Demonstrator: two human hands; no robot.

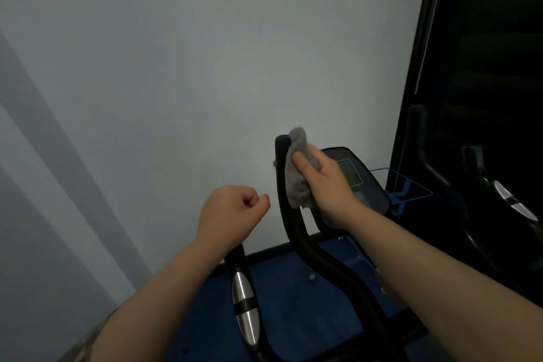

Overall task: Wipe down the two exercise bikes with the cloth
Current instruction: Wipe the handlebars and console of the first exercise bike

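Plain grey wall behind everything, blue floor below, dim light. Right hand [326, 182] has the grey cloth [298, 167] wrapped against the upright handlebar [283, 185] of the nearer exercise bike [329, 267], thumb pinching it on, just beside the console [352, 176]. Left hand [232, 214] is curled into a loose fist holding nothing, hovering above the other handlebar [244, 303]. Second bike [484, 185] sits at the right edge, well apart. Risk as I see it: the cloth is bunched, so it could slip off the bar or skip the far side.
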